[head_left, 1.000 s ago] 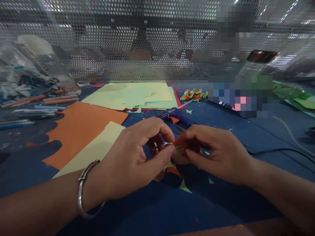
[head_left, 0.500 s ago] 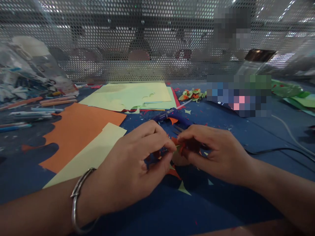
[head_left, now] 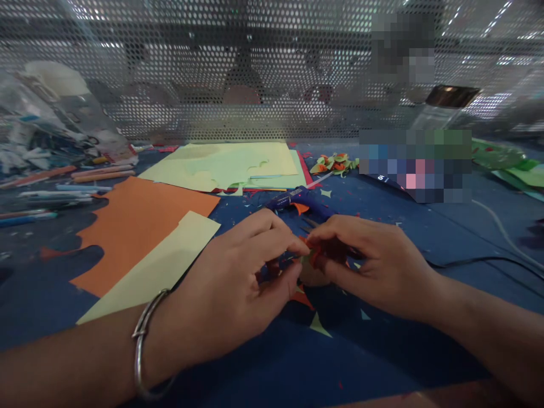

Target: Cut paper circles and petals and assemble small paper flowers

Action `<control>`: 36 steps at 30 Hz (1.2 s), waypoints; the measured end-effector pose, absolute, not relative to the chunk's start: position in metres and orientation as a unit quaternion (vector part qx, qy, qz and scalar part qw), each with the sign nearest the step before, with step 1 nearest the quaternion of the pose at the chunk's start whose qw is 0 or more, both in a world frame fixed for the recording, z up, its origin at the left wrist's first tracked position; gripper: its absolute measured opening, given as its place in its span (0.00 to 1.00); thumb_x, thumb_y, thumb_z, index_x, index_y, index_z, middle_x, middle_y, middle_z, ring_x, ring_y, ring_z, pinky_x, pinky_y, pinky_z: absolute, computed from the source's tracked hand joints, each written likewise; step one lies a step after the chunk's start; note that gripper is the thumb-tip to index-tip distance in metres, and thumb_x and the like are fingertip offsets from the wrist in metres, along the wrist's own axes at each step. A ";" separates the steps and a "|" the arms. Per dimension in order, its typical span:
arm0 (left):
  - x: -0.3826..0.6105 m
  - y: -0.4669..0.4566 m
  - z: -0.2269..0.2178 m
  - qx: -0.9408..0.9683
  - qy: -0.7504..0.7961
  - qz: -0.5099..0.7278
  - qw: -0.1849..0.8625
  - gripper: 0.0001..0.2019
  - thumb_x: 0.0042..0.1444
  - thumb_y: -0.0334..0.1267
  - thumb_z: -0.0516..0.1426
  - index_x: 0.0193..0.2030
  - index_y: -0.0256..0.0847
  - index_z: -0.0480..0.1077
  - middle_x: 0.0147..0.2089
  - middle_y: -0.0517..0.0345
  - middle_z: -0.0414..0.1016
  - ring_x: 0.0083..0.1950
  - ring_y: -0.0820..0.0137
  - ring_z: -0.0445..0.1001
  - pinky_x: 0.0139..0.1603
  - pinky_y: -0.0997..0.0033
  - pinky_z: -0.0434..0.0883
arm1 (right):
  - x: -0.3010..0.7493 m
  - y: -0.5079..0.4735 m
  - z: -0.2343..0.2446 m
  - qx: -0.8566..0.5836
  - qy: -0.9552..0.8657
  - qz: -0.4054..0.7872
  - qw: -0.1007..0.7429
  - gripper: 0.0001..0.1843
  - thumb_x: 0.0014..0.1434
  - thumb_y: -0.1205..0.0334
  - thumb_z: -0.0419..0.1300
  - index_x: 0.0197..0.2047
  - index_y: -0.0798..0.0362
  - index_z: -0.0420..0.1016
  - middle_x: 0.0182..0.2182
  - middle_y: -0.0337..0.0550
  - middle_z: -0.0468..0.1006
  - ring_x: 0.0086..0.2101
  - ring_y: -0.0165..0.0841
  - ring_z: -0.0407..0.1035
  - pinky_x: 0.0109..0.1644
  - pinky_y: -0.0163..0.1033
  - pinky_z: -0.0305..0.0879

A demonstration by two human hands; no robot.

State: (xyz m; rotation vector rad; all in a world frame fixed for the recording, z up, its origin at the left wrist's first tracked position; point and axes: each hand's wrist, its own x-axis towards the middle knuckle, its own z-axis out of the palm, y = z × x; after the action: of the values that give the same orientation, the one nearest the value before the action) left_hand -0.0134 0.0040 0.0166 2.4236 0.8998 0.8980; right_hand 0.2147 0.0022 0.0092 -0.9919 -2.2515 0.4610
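Between my hands is a small curled piece of orange and green paper point(head_left: 314, 258), largely covered by the fingers. My right hand point(head_left: 369, 260) grips it with the thumb and bent fingers. From the other side, the thumb and index finger of my left hand point(head_left: 242, 277) close on its edge; a metal bangle circles that wrist. A tan round piece point(head_left: 313, 275) shows just beneath. Behind the fingers lies a blue glue gun point(head_left: 284, 199) with a whitish stick at its end. Dark pointed metal tips, perhaps scissors, show near my right fingers.
Orange paper point(head_left: 127, 226) and a pale yellow strip point(head_left: 170, 269) lie at left, near several pens point(head_left: 55, 197). Paper sheets point(head_left: 238, 156) and curled paper pieces point(head_left: 335, 164) sit farther back. Bottles stand on both sides before a perforated metal screen point(head_left: 263, 68). A cable runs at right.
My left hand has shifted slightly right, its index fingertip now closer to the small paper piece. My right hand stays nearly still, keeping its grip. The whole view has moved slightly.
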 end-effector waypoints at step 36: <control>-0.012 0.019 0.009 0.544 0.394 0.279 0.686 0.10 0.60 0.37 0.64 0.44 0.41 0.68 0.32 0.63 0.73 0.28 0.76 0.74 0.27 0.77 0.74 | 0.213 0.009 0.005 -0.342 -0.880 0.120 0.308 0.08 0.63 0.71 0.58 0.44 0.51 0.74 0.31 0.39 0.80 0.30 0.29 0.73 0.33 0.34 0.68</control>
State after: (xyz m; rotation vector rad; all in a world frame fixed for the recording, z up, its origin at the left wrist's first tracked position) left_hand -0.0116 0.0185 0.0091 1.2188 0.8825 0.6252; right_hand 0.2131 0.0091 0.0047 -0.9034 -2.3271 0.3162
